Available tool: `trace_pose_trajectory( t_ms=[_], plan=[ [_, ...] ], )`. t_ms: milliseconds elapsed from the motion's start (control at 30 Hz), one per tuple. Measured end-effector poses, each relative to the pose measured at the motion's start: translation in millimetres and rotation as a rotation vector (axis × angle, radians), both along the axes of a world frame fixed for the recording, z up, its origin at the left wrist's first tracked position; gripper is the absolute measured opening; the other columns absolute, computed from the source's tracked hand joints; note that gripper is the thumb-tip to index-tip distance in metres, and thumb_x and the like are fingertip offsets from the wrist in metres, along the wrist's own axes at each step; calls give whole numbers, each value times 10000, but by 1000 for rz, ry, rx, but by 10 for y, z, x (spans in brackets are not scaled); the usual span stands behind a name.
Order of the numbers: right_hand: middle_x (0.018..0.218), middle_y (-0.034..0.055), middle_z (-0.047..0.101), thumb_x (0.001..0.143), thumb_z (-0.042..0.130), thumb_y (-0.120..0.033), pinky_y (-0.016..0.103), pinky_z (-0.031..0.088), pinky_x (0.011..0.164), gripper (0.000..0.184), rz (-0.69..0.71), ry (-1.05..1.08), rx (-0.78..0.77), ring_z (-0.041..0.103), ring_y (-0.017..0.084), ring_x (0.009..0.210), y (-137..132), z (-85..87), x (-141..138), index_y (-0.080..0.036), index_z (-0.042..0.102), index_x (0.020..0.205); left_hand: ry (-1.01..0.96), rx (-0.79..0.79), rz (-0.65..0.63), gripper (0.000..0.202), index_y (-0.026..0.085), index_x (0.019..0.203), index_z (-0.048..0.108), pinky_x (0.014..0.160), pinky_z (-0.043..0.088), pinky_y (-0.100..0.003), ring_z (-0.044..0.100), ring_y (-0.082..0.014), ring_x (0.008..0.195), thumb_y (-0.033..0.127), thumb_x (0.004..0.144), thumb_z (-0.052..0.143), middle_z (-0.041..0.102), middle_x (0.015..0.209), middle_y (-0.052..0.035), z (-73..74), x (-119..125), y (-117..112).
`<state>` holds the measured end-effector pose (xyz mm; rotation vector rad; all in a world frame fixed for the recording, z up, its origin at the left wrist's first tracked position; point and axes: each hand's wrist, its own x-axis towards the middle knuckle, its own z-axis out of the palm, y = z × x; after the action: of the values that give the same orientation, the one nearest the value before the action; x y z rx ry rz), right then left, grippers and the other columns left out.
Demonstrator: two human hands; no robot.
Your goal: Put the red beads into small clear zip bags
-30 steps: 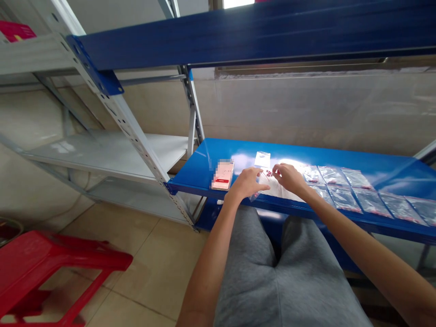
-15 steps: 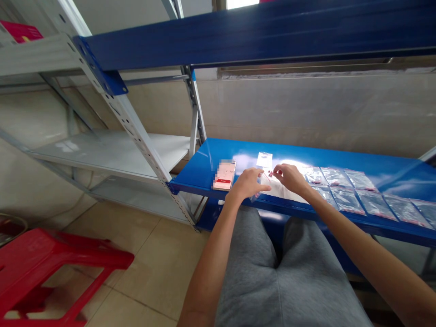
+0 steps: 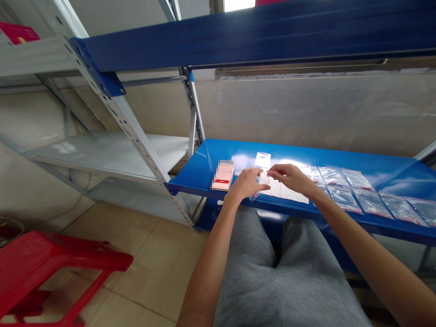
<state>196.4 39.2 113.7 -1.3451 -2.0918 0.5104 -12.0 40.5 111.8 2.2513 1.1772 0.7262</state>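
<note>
My left hand (image 3: 247,182) is curved around a small clear zip bag (image 3: 254,196) with a red line along its mouth, held near the shelf's front edge. Small reddish bits seem to lie inside it. My right hand (image 3: 289,177) is close beside the bag's mouth, its fingers pinched together; whatever is between the fingertips is too small to name. A white cloth or sheet (image 3: 286,192) lies under the right hand. Just beyond the hands is a small whitish packet (image 3: 262,159).
Several clear zip bags (image 3: 344,200) with reddish contents lie in rows on the right of the blue shelf (image 3: 235,147). A phone (image 3: 222,178) lies on the left. Overhead runs a blue beam (image 3: 238,38). A red stool (image 3: 68,254) stands at the lower left.
My right hand has moved slightly left, up to the bag's mouth. The small red pieces seen by its fingertips before are now out of sight. The left hand keeps its hold.
</note>
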Motion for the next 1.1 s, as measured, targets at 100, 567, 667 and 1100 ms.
trace_pose_trajectory(
  t_ms=[100,567,667,1100],
  plan=[
    [638,14,648,900,573,-512,281,354,573,373,5,30,-57,514,152,587,-152,-46,-15,-195,764,856,-43,33,-49,515,150,1240,687,873,525,-335,675,-254,1017,363,789,818,714,1185,-124,6,25,-7],
    [736,59,723,862,658,-504,264,417,507,315,-269,560,-101,648,192,641,-769,-234,-130,-193,681,902,-384,-222,-237,306,148,1112,755,926,535,-347,698,-223,1031,334,871,726,749,1166,-124,-45,41,85],
    [744,52,723,829,716,-517,255,421,492,363,-298,650,-75,678,207,671,-860,-212,-76,-202,663,1003,-463,-267,-243,213,141,984,757,939,525,-355,700,-215,1003,308,853,739,762,1087,-112,-41,69,87],
    [741,76,718,803,725,-588,297,447,526,398,-389,631,-24,622,202,641,-910,-220,37,-193,681,803,-382,-252,-191,159,133,873,718,840,503,-305,662,-176,862,289,841,711,732,904,-65,33,140,3]
  ],
)
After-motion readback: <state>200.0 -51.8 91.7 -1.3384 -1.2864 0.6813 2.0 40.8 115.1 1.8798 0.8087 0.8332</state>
